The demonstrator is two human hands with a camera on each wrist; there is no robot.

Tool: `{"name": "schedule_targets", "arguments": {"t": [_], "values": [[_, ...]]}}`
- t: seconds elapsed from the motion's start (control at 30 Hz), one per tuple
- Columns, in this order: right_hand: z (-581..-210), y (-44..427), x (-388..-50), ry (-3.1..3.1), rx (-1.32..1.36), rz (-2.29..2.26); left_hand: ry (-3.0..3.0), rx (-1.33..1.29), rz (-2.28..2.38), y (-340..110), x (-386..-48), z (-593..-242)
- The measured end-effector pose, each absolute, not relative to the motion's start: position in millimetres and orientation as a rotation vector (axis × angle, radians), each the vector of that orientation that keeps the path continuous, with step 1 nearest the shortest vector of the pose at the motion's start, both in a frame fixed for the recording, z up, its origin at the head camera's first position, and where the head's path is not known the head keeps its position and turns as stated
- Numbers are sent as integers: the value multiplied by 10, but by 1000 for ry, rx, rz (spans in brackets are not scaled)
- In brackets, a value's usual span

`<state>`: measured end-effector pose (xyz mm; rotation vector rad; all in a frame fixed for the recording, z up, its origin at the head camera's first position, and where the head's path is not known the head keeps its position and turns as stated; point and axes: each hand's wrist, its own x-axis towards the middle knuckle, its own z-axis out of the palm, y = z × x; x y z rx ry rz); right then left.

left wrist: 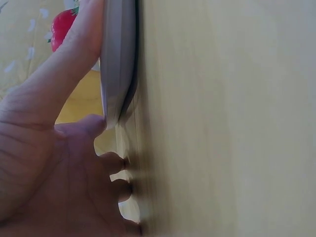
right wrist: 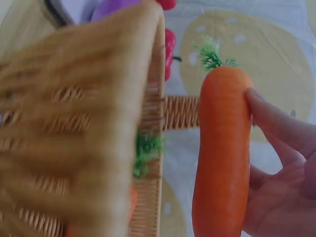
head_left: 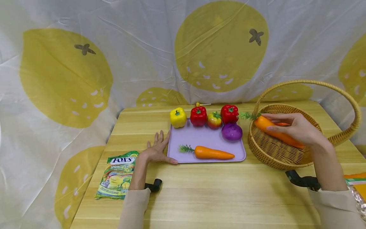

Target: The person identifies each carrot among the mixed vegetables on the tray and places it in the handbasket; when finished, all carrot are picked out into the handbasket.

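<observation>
Grips an orange carrot (head_left: pixel 281 137) in the right hand (head_left: pixel 300 127), pinched between thumb and fingers, above the wicker basket (head_left: pixel 286 156), with the green leaves pointing left toward the lilac tray (head_left: pixel 190 135). Has another leafy top (right wrist: pixel 146 154) inside the basket, near a blurred patch of orange, partly hidden by the rim. Spreads the left hand (head_left: pixel 157 151) loosely at the left side of the tray, holding nothing, with the thumb touching the near left corner. Has a second carrot (head_left: pixel 213 153) lying along the near edge of the tray, with its tip to the right. Sees, along the far edge from left to right, a yellow pepper (head_left: pixel 178 117), a red pepper (head_left: pixel 198 116), a red-and-yellow fruit (head_left: pixel 214 120) and another red pepper (head_left: pixel 229 114), with a purple vegetable (head_left: pixel 232 131) just in front of the last. Has a lollipop (head_left: pixel 198 104) behind the tray on the worktop (head_left: pixel 223 197), and a green FOX'S packet (head_left: pixel 114 178) beside the left forearm.
</observation>
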<state>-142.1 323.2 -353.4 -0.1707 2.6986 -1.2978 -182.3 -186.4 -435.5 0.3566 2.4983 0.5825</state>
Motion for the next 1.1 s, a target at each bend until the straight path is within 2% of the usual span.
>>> {"name": "schedule_targets", "arguments": {"t": [0.17, 0.53, 0.83, 1.1], "values": [[-3551, 3455, -1446, 2735, -121, -1188, 2495, 356, 592, -1876, -1825, -4356], [-3542, 3719, -1496, 2660, 4, -1271, 2494, 361, 589, -1889, -1820, -4359], [-3466, 3816, -1552, 2598, 139, -1299, 2493, 360, 593, -1876, -1825, -4372], [-3444, 3801, -1621, 2666, 102, -1221, 2492, 355, 587, -1874, -1829, -4366]]}}
